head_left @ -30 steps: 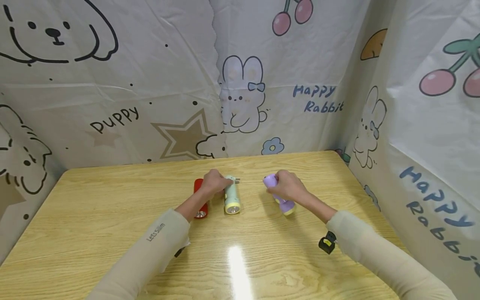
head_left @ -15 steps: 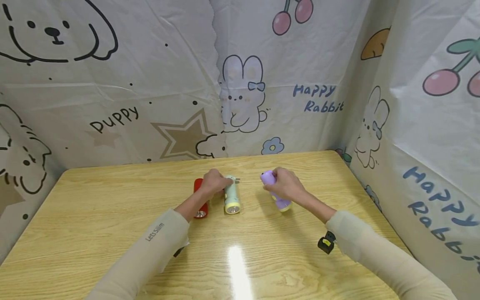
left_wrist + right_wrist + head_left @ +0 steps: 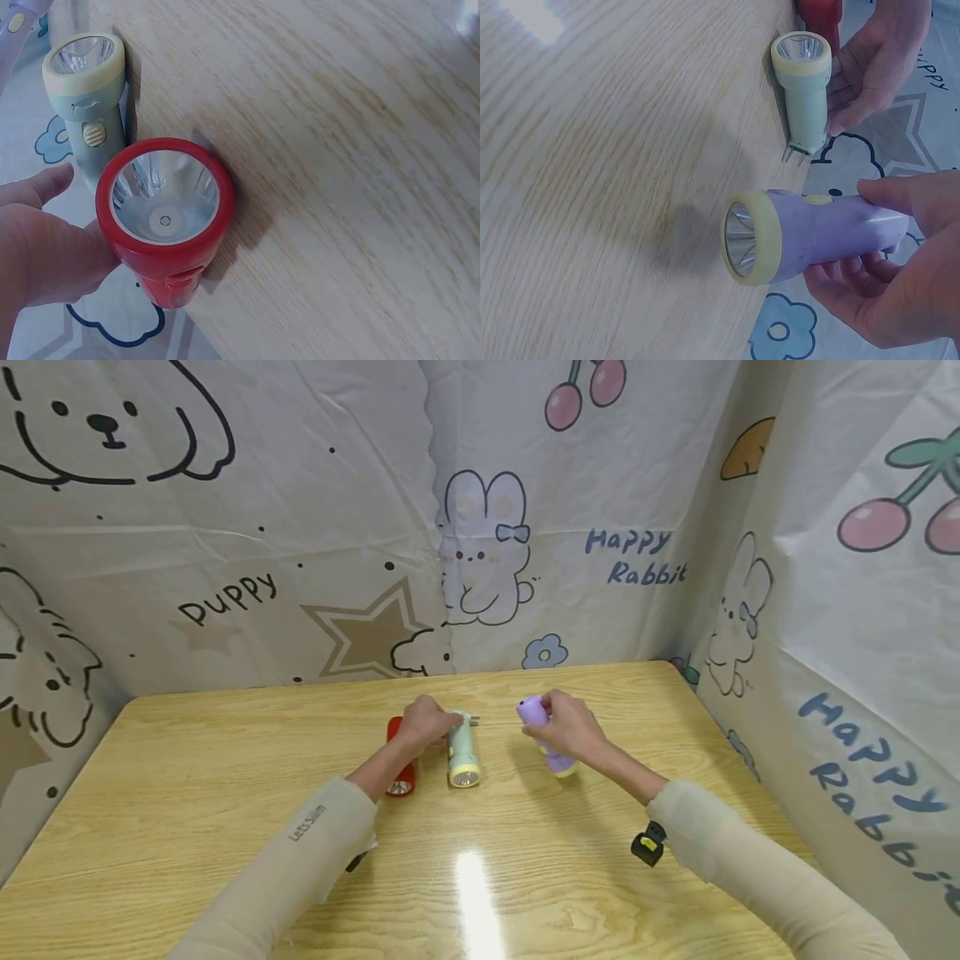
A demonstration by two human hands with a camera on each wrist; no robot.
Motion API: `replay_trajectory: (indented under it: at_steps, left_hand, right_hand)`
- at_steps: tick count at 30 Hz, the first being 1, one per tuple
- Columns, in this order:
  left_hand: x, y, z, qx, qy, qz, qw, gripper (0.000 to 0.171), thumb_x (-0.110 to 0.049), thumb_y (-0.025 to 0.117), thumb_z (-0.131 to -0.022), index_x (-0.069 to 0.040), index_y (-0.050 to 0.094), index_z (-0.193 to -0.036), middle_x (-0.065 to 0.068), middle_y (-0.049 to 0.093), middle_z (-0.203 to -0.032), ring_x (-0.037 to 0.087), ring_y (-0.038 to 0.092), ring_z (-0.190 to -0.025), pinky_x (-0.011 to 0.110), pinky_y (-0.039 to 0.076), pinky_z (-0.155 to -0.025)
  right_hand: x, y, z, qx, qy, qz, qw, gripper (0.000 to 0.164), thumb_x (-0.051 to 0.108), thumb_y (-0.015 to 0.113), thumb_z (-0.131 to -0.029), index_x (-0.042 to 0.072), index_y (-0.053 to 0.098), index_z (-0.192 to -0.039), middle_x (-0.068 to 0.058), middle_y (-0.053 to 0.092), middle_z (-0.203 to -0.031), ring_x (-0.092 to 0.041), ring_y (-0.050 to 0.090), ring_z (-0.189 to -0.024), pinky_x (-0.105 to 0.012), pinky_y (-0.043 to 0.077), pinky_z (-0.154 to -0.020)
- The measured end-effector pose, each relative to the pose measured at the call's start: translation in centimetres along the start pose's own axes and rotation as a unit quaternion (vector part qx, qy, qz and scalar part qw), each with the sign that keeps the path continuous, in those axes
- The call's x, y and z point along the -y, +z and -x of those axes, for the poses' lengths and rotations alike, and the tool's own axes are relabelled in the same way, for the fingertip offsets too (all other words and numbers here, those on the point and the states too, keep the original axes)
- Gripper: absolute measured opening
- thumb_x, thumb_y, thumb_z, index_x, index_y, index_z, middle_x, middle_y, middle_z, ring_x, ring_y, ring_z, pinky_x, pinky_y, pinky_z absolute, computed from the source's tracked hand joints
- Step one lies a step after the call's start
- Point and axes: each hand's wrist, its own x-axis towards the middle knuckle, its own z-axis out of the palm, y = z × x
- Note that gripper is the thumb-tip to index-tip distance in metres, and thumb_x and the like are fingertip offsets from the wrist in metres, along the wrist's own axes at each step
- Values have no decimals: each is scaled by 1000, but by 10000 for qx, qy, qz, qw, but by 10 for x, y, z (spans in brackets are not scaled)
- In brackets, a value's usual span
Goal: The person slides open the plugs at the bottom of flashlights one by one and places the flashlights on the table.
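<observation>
In the head view, my right hand grips a purple flashlight by its body. Its yellow-rimmed lens end tilts down toward the table, and the thumb lies along the body in the right wrist view. My left hand rests between two other flashlights. Its thumb tip is right at the tail of a mint-green flashlight, which has plug prongs at that end. A red flashlight lies on its other side, partly hidden by the hand; the left fingers pass behind it in the left wrist view.
All of this is on a wood-grain table. Printed cloth with puppies and rabbits hangs behind the table and along its right side. A black wrist device hangs below the right sleeve.
My right hand has shifted slightly left and away from me with the purple flashlight, which has moved closer to the mint-green one. My left hand and the other two flashlights are nearly still.
</observation>
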Motion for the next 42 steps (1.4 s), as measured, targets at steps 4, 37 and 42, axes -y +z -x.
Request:
replay_trajectory:
  at_steps: [4,37,42]
  left_hand:
    - [1,-1,-2,12,-23,-99,9999,49,-15,69,-93,-12,40,-53,-2,34,-52,13,41,-47,25,48,-52]
    - [-15,5,8,-924,1328,-232,9866,39,-22,66,-96,4,64,-125,17,68,-113,30,65,-102,42,53,-86]
    - [-15,9,8,-850,1402,-174,9863,43,-25,66,-96,4,62,-128,18,67,-116,30,64,-106,43,53,-89]
  right_hand:
    - [2,2,0,-62,-74,-18,10000,49,22,80,-85,-7,60,-118,-20,67,-105,-31,67,-87,-40,57,-70]
    - [10,6,-1,-482,-355,-106,9981,47,20,80,-85,-7,59,-119,-19,67,-104,-30,66,-88,-41,56,-71]
    - [14,8,-2,-439,-263,-173,9985,47,19,80,-85,-6,59,-119,-19,66,-105,-30,65,-88,-42,56,-72]
